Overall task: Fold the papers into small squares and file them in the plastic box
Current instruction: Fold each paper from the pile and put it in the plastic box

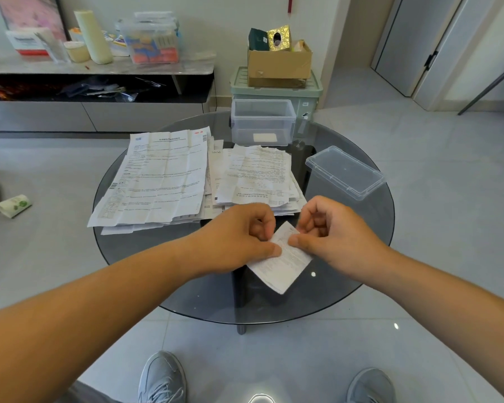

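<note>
A partly folded white printed paper [282,266] is held just above the near part of the round glass table [146,266]. My left hand [239,237] pinches its left edge and my right hand [335,234] pinches its upper right edge, thumbs nearly meeting over the sheet. Behind my hands lie unfolded papers: a large creased sheet [160,178] on the left and a loose stack [256,175] beside it. The clear plastic box [262,112] stands open at the table's far edge with one small folded square [264,137] inside.
The box's clear lid [345,171] lies on the table's right side. Beyond the table stand a green bin [309,94] with a cardboard box [278,64] on it, and a low cabinet [93,82] along the wall. A crumpled packet [13,205] lies on the floor, left.
</note>
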Tool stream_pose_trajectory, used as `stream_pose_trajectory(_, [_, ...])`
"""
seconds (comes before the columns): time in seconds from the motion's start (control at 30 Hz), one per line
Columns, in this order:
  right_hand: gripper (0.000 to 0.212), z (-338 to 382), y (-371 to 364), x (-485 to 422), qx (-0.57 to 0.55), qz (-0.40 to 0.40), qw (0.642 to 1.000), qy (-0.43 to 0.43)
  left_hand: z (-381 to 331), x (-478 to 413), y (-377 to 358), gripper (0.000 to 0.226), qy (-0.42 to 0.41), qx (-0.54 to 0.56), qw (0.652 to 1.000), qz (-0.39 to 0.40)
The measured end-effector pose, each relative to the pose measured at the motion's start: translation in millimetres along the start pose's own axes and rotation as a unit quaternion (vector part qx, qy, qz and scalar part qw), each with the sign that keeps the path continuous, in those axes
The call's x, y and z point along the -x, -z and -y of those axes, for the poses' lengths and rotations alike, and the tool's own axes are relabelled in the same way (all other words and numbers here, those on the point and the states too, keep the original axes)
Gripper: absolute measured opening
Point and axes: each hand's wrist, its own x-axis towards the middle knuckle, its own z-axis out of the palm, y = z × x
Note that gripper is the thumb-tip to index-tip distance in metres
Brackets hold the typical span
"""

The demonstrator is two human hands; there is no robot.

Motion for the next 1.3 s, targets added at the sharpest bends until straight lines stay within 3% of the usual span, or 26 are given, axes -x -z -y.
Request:
stream_pose_trajectory(0.07, [0.021,-2,0,2,0.065,-0.02,0.997,0.035,1,1,0,0.012,0.008,-0.02,1.0,-0.009])
stream_pose_trajectory(0.2, [0.014,-2,2,9,0.188,0.026,0.975,0.117,4,5,-1,0.026,0.054,-0.022,0.998,-0.035])
stream_pose_trajectory(0.3, [0.047,-3,2,16,0.236,0.118,0.956,0.127,6,6,-1,0.029,0.081,0.027,0.995,-0.05])
stream_pose_trajectory(0.4, [0.064,-6,1,20,0.306,0.141,0.93,0.144,4,8,-3,0.027,0.114,0.1,0.987,-0.042])
stream_pose_trajectory(0.53, [0.058,-7,-3,22,0.354,0.123,0.907,0.192,-1,11,-4,0.016,0.142,0.2,0.969,-0.008])
stream_pose_trajectory(0.63, [0.041,-9,-5,23,0.359,0.102,0.905,0.206,-5,13,3,0.017,0.159,0.22,0.962,0.031])
stream_pose_trajectory(0.73, [0.026,-8,-8,24,0.343,0.08,0.913,0.205,-4,15,10,0.037,0.135,0.061,0.988,0.043])
stream_pose_trajectory(0.83, [0.026,-7,-10,22,0.325,0.069,0.922,0.198,0,20,13,0.062,0.022,-0.129,0.99,0.058])
stream_pose_trajectory(0.9, [0.034,-8,-13,20,0.333,0.069,0.918,0.203,4,24,11,0.051,-0.031,-0.189,0.979,0.073])
stream_pose_trajectory(1.0, [0.035,-10,-15,19,0.337,0.085,0.92,0.181,19,22,4,0.043,-0.061,-0.326,0.943,0.009])
stream_pose_trajectory(1.07, [0.033,-11,-14,20,0.323,0.09,0.926,0.171,24,20,0,0.033,-0.08,-0.346,0.935,-0.024])
stream_pose_trajectory(1.17, [0.012,-11,-11,20,0.292,0.086,0.94,0.156,25,19,-2,0.017,-0.082,-0.352,0.931,-0.045])
stream_pose_trajectory(1.3, [0.01,-10,-13,16,0.282,0.074,0.95,0.115,24,12,-5,0.03,-0.053,-0.322,0.942,-0.074])
